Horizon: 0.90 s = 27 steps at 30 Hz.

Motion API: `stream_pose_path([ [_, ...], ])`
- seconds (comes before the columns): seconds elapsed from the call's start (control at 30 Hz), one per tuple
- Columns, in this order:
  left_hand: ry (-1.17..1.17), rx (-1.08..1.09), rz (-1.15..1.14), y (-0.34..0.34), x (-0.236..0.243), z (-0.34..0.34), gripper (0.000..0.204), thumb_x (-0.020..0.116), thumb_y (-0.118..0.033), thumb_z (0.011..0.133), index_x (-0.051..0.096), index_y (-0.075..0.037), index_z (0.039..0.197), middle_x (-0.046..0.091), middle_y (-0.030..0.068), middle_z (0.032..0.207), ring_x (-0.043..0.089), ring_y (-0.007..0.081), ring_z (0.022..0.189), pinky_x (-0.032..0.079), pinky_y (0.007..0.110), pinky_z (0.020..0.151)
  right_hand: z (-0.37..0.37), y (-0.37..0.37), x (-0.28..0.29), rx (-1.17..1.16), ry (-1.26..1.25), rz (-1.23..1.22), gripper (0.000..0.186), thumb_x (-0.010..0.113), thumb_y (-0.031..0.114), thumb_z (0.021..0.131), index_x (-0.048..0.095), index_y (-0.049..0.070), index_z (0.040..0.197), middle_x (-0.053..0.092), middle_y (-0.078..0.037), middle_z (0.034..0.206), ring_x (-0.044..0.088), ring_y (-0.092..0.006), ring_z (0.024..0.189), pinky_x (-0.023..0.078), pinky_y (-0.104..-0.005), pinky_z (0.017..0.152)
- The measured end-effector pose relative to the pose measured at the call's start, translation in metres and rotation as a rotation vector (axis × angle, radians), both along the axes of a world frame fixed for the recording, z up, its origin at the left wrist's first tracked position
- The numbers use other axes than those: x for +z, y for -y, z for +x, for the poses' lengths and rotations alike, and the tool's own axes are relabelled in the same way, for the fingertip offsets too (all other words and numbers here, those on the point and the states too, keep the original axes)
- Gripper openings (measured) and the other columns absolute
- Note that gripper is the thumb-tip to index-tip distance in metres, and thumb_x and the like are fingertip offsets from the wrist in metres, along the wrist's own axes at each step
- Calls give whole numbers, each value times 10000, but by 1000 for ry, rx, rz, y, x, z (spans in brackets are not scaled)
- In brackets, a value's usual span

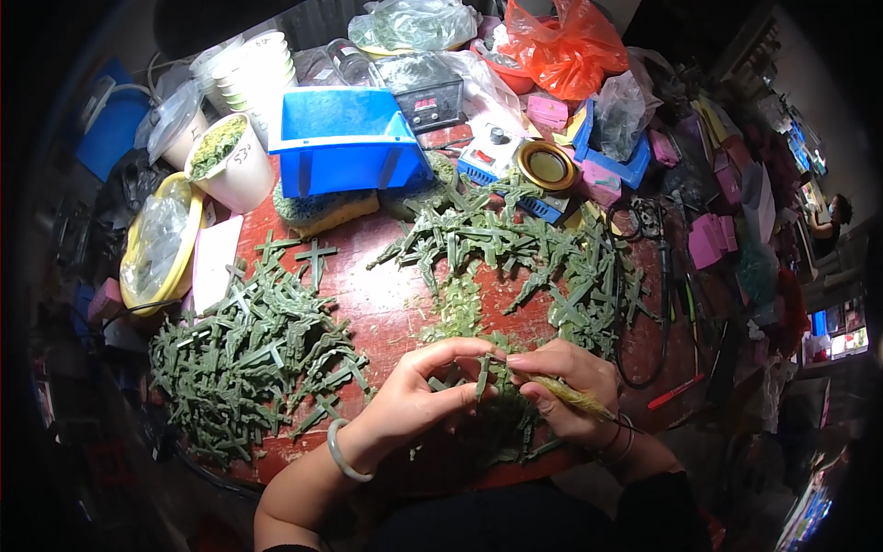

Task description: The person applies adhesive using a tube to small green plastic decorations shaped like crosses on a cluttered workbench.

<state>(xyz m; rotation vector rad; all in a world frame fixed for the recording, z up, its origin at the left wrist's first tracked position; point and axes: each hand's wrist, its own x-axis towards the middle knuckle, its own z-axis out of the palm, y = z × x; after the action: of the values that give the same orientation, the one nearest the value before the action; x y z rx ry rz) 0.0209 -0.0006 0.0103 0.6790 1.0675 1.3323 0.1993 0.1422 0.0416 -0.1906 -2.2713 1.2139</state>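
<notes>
Between the thumb and fingers of my left hand (414,397) is a small green wax-like cross (483,375), held upright just above the table's near edge. My right hand (586,379) grips a pen-like tool (578,397) with a yellowish wrapped handle, a thin dark cord running back past the wrist. Its tip meets the cross, though the fingers partly hide the contact. To the left spreads a big heap of similar green crosses (248,359). Another heap of green crosses (515,241) curves across the back and right. Pale green scraps (460,308) lie in the middle.
A blue bin (345,152) rests on a sponge (326,213) at the back. Nearby stand a box with a red display (430,103), a knobbed device (495,147) and a white bucket of shavings (235,175). At right lie a black cable (666,276) and a red pen-like tool (676,393).
</notes>
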Motion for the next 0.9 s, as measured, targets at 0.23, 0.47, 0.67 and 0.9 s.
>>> stream_pose_path([
  [0.23,-24,-4,31,-1,1,0,430,691,-100,906,535,-23,1299,688,91,1014,641,101,755,477,194,546,-1,1,3,12,-8,1,291,710,34,859,669,37,1148,687,-122,913,669,-230,762,534,-303,664],
  [0.47,43,17,-20,0,2,2,499,681,-77,905,504,-26,1368,691,105,1011,633,108,731,475,205,520,-2,1,0,-66,30,4,250,698,38,871,673,38,1120,681,-122,887,662,-229,741,521,-303,645],
  [0.67,24,0,-43,-2,3,3,481,664,-86,925,508,-33,1376,697,104,1037,617,86,713,467,193,511,-1,1,0,-109,36,-18,224,697,46,881,673,32,1103,692,-122,894,669,-208,743,529,-294,662],
  [0.9,164,-84,-77,-4,15,-3,460,624,-140,968,496,-97,1408,714,83,1036,572,37,673,441,166,509,2,0,-2,-181,41,-278,220,685,98,922,627,-40,1083,670,-94,905,635,-113,799,501,-239,731],
])
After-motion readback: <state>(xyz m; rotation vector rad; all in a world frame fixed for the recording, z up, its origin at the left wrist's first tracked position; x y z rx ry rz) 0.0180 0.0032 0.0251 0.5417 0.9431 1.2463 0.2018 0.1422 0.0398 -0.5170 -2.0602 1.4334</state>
